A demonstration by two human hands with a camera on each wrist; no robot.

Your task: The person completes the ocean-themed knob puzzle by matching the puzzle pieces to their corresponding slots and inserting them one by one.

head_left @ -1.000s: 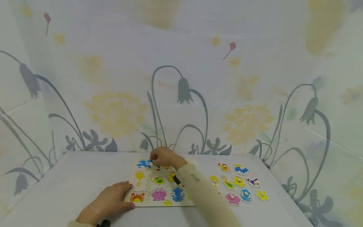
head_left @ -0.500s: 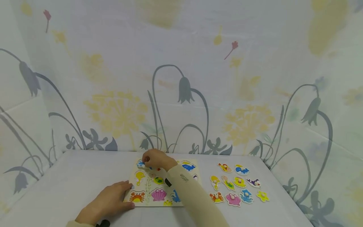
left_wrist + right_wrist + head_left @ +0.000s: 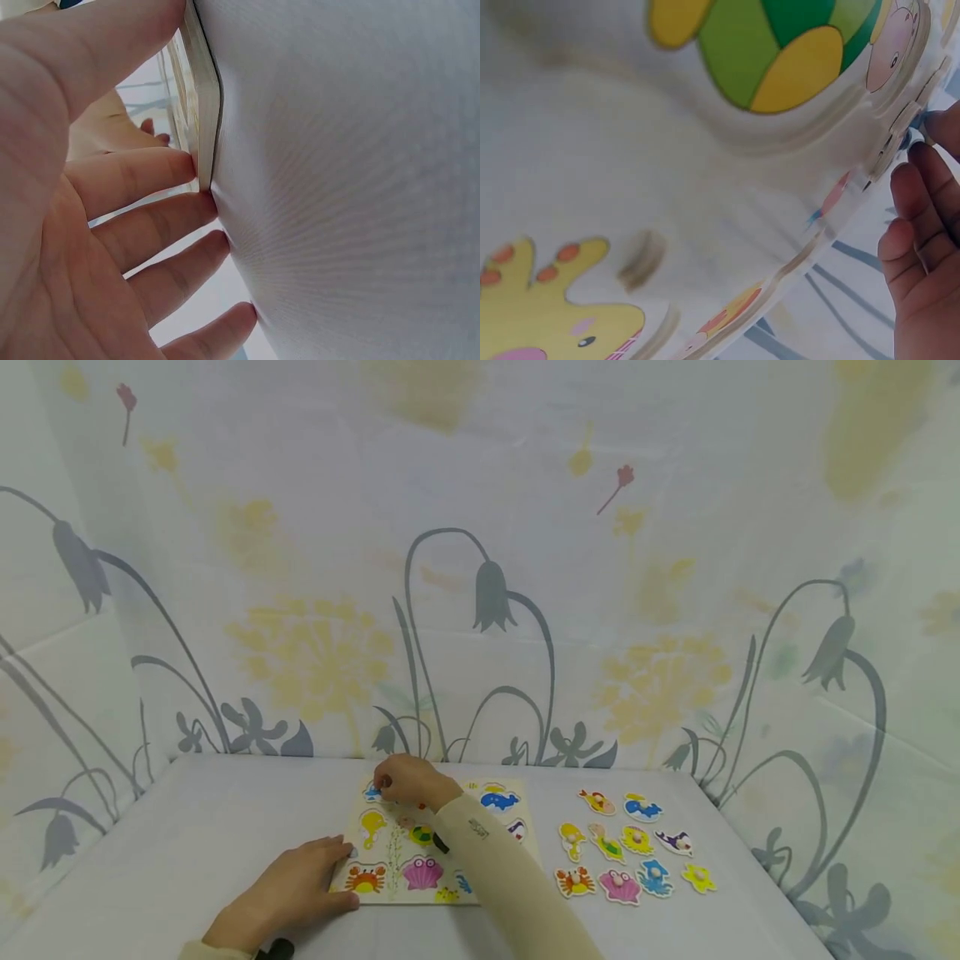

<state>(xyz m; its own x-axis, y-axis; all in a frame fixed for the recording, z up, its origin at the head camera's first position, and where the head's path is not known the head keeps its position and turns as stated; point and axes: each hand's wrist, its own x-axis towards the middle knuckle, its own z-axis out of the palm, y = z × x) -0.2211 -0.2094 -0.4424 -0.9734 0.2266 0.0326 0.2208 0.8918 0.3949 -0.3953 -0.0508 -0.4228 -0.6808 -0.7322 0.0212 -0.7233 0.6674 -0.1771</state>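
Note:
A wooden puzzle board [image 3: 377, 853] with printed sea animals lies on the white table. At its far left recess, which shows blue dolphin-like print, my right hand [image 3: 408, 782] pinches a blue knobbed puzzle piece [image 3: 891, 146]. The right wrist view has this piece right at the board's surface, thumb and fingertips on its knob; most of its face is hidden. My left hand [image 3: 288, 887] rests at the board's near left corner. Thumb and forefinger touch the board's edge [image 3: 206, 105], while the other fingers lie fairly straight and spread against the tabletop.
Several loose knobbed pieces lie on the table right of the board, among them a crab [image 3: 575, 882], a pink shell [image 3: 620, 887], a blue squid [image 3: 654, 878] and a yellow star [image 3: 699, 878]. A flowered cloth [image 3: 480, 668] hangs behind the table.
My right hand has moved left across the board's far side with the blue piece, to the far left recess, and has hardly shifted since half a second ago. The left hand stays put.

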